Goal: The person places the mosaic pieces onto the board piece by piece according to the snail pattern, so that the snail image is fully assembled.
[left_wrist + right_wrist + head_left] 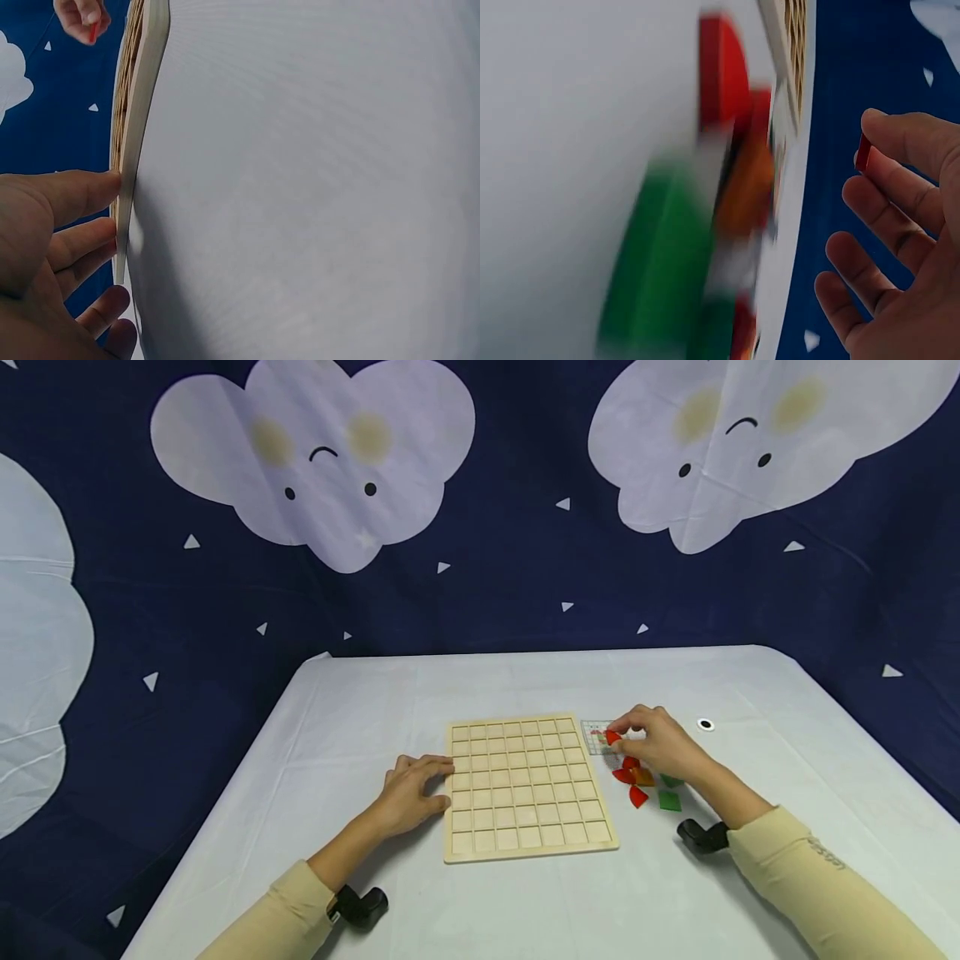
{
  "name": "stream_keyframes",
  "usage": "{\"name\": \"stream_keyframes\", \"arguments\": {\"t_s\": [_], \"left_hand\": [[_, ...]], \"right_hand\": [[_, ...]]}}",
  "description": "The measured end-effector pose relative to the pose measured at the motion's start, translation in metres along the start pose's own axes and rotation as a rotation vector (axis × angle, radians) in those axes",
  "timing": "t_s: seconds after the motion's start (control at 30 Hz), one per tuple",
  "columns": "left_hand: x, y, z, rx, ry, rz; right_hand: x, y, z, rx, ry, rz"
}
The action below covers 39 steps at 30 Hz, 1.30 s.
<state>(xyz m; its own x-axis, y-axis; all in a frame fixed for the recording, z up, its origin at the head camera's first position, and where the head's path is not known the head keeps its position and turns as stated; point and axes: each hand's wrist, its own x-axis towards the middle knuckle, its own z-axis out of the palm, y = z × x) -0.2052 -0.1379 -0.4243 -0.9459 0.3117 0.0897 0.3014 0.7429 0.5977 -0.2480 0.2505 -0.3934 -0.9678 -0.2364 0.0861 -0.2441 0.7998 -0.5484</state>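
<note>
A pale wooden grid board (528, 781) with square recesses lies flat on the white table. At its left edge rests my left hand (408, 795), fingertips touching the rim; the left wrist view shows its fingers (86, 193) fairly straight against the side. Beyond the board's upper right corner, my right hand (660, 743) pinches a small red quarter-circle piece (612, 737) between thumb and forefinger. In the right wrist view the red piece (864, 154) appears edge-on, held up, the other fingers spread loosely. A printed pattern card (595, 737) lies beneath, partly hidden by this hand.
Right of the board lie several loose red pieces (637, 797), an orange piece (643, 776) and green pieces (670, 800). A small white disc with a dark centre (705, 724) sits farther back. Behind the white table (390, 685) hangs a dark blue cloud-patterned cloth (517, 560).
</note>
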Motion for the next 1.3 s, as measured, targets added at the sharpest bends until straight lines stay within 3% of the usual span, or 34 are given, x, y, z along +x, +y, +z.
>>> {"name": "stream_keyframes", "arguments": {"t_s": [0.23, 0.47, 1.3], "left_hand": [[0.001, -0.001, 0.001, 0.008, 0.003, -0.002], [0.001, -0.001, 0.002, 0.009, 0.007, -0.005], [0.0, -0.001, 0.001, -0.003, 0.002, -0.001]], "right_hand": [[0.015, -0.026, 0.029, 0.06, -0.018, -0.067], [0.024, -0.04, 0.046, 0.054, -0.036, -0.103], [0.03, -0.046, 0.057, -0.062, -0.064, -0.163]]}}
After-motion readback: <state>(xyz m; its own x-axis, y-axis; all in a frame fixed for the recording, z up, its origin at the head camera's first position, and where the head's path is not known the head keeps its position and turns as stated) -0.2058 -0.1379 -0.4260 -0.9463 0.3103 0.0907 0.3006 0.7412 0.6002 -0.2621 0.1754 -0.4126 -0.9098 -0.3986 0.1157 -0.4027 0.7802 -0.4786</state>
